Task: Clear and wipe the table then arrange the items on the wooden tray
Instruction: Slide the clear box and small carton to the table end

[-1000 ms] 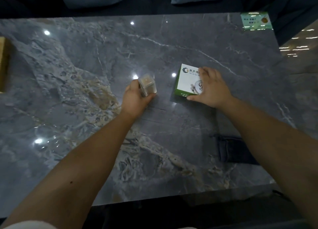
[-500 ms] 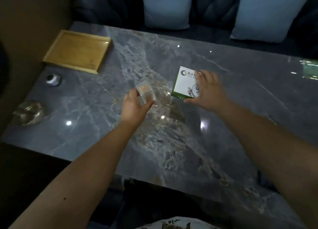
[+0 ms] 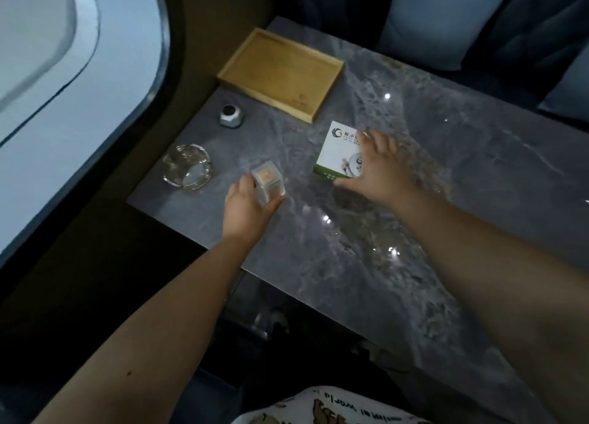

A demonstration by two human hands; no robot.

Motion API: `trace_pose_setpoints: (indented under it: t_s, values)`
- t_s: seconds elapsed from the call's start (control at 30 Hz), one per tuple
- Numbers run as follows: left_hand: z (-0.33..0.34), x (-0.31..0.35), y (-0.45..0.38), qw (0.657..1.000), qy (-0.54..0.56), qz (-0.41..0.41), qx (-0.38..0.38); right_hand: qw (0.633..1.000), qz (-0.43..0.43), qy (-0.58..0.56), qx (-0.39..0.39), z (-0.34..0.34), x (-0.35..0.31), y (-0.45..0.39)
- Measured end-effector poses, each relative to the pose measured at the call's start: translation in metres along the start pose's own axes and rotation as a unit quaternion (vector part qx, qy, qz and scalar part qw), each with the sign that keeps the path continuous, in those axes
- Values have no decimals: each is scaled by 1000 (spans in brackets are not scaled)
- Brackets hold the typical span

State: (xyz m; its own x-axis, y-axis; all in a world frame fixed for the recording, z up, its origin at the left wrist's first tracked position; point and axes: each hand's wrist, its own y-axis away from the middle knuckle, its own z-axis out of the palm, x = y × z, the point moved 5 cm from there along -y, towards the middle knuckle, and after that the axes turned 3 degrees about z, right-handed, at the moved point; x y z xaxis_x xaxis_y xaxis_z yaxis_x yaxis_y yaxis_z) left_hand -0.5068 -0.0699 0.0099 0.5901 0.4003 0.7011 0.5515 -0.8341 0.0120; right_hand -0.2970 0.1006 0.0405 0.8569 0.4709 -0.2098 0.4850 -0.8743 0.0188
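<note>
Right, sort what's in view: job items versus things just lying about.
Job items: wooden tray, clear plastic box in left hand, white-green box under right hand, glass ashtray, small metal pot, table.
Lying about: cushions, window.

I see my left hand (image 3: 251,205) holding a clear container (image 3: 268,183) — right hand (image 3: 379,171) gripping a white box (image 3: 338,151) — wooden tray (image 3: 280,73) on worktop (image 3: 414,248).

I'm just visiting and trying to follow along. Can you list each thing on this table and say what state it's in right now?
Wooden tray: nothing on it, lying flat on the table.
Clear plastic box: upright, held in the left hand.
White and green carton: in the grip of the right hand; whether lifted, cannot tell.
Glass ashtray: on the table, untouched.
Small metal container: upright, untouched.
</note>
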Motion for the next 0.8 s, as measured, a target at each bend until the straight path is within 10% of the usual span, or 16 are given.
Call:
trace_pose_setpoints:
  t_s: [0.8]
  values:
    - [17,-87,-50,992,-116,48,19,998,14,57,-20,93,-119,-121]
